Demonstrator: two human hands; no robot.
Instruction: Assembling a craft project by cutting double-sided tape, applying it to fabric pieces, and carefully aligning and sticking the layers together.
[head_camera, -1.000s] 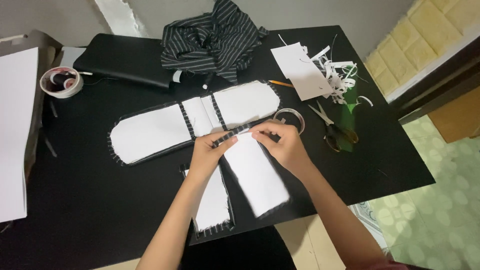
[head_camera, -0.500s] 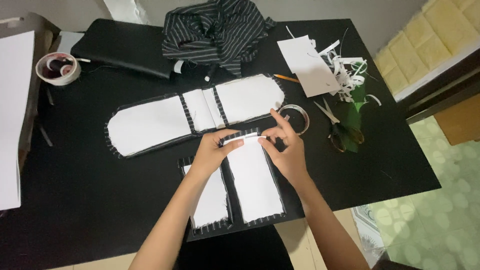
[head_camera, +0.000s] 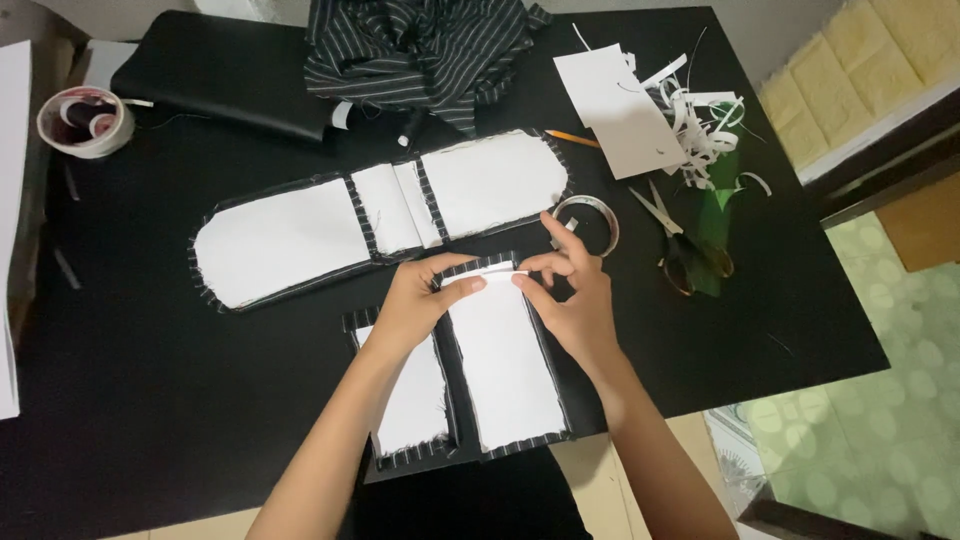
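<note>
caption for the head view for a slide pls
Left hand and right hand press the top edge of a white panel on a black table.

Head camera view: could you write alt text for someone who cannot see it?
Two bare hands, left hand and right hand, press the top edge of a white rectangular panel edged in black striped fabric on a black table. A longer rounded white panel, metal scissors and paper scraps lie beyond.

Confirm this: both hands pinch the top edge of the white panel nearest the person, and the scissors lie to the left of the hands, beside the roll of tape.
Not quite. The scissors lie to the right of the hands, beside the roll of tape, as the head view shows. The rest holds: the left hand and right hand pinch the top edge of the near white panel.
</note>
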